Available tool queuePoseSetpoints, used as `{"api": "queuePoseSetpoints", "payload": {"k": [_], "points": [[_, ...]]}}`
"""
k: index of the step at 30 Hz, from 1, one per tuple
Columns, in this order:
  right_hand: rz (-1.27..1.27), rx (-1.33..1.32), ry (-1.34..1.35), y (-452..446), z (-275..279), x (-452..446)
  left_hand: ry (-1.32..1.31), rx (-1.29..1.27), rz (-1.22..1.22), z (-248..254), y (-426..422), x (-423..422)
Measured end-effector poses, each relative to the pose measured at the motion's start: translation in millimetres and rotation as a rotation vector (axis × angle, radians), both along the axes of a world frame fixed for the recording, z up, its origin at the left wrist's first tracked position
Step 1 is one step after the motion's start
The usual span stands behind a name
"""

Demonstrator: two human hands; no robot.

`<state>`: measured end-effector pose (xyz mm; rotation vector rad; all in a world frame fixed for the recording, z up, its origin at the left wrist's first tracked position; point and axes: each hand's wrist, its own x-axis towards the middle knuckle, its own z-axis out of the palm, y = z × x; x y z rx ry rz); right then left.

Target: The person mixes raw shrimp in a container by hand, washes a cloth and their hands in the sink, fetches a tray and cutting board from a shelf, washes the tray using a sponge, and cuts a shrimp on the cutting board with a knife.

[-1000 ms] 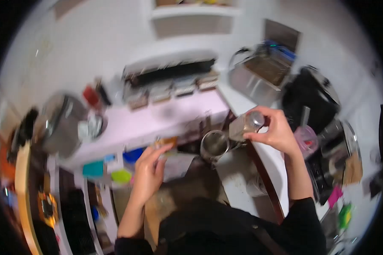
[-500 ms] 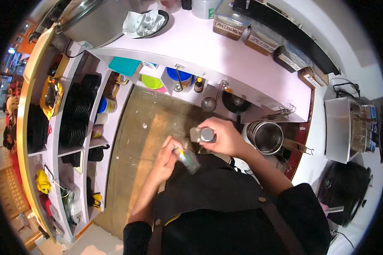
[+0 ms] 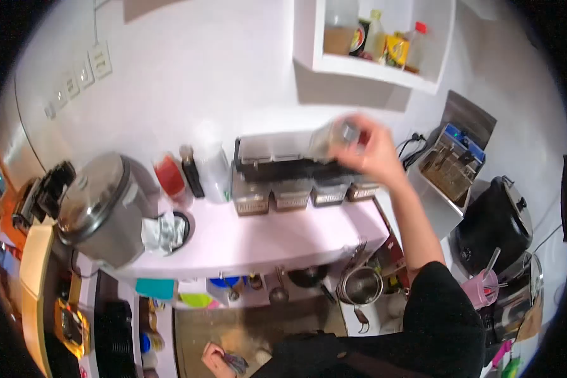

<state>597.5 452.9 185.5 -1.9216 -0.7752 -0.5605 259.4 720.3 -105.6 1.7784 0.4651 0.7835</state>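
Observation:
My right hand [image 3: 373, 151] is raised over the labelled containers and closed around a small clear jar [image 3: 325, 140] with a grey lid. Motion smears both, and the jar's contents cannot be made out. Beneath it stand several clear tubs with handwritten labels [image 3: 290, 196], along a black rack [image 3: 283, 170]. Low in the view, above the floor, my left hand [image 3: 214, 358] is closed on a crumpled clear plastic packet [image 3: 237, 363]. My left forearm is mostly out of view.
A large lidded cooker [image 3: 101, 214] and a black dish with crumpled paper [image 3: 162, 233] occupy the counter's left. A red bottle [image 3: 170, 179] stands behind. The wall shelf [image 3: 372, 66] juts out above. Strainers [image 3: 362, 286] hang at right, near a black pot [image 3: 492, 220] and fryer [image 3: 450, 167].
My view has tipped up toward the wall. My right hand has lifted the jar from in front of my apron to above the labelled tubs. My left hand stays low with the packet.

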Motion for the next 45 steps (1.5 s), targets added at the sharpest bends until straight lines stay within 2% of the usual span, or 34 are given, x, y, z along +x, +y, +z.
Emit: {"api": "queuePoseSetpoints", "payload": {"k": [2, 3, 6, 9, 13, 16, 21, 24, 25, 26, 28, 29, 31, 34, 37, 40, 42, 44, 45], "points": [[-0.159, 0.172, -0.163, -19, 55, 43, -0.077, 0.043, 0.140, -16, 6, 11], [-0.332, 0.171, -0.290, -31, 78, 70, -0.106, 0.064, 0.215, -19, 8, 15], [-0.557, 0.233, -0.366, -56, 132, 107, -0.058, -0.049, 0.107, -8, 11, 19], [-0.771, 0.152, -0.383, -94, 156, 156, -0.073, 0.047, 0.185, -6, -3, 23], [-0.947, 0.016, -0.378, -135, 158, 214, -0.077, -0.132, 0.126, -22, -9, 16], [-0.849, -0.003, -0.285, -145, 147, 227, -0.050, -0.132, 0.164, -18, -24, 9], [-0.790, -0.034, -0.326, -143, 139, 260, 0.022, -0.108, 0.229, -9, -39, 8], [-0.770, -0.068, -0.290, -145, 131, 268, 0.157, 0.064, 0.017, 17, -46, 16], [-0.767, -0.084, -0.261, -145, 129, 267, 0.225, -0.029, -0.057, 23, -46, 19], [-0.747, -0.112, -0.256, -146, 129, 265, 0.253, 0.092, -0.141, 31, -50, 24], [-0.710, -0.162, -0.247, -150, 129, 260, 0.306, 0.340, -0.312, 77, -62, 44], [-0.727, -0.124, -0.339, -149, 126, 256, 0.404, 0.379, -0.410, 94, -63, 54], [-0.760, -0.054, -0.523, -143, 117, 242, 0.404, 0.520, -0.568, 135, -68, 77], [-0.664, 0.033, -0.643, -130, 94, 204, 0.340, 0.697, -0.750, 216, -91, 117], [-0.511, -0.010, -0.546, -131, 68, 164, 0.113, 0.937, -0.742, 298, -122, 156], [-0.467, 0.022, -0.381, -147, 45, 146, -0.156, 1.211, -0.665, 370, -153, 203], [-0.415, 0.090, -0.277, -153, 37, 125, -0.416, 1.248, -0.594, 408, -170, 251], [-0.378, 0.132, -0.179, -157, 32, 104, -0.467, 1.308, -0.518, 453, -191, 292], [-0.367, 0.139, -0.130, -159, 31, 91, -0.407, 1.303, -0.466, 477, -201, 313]]}}
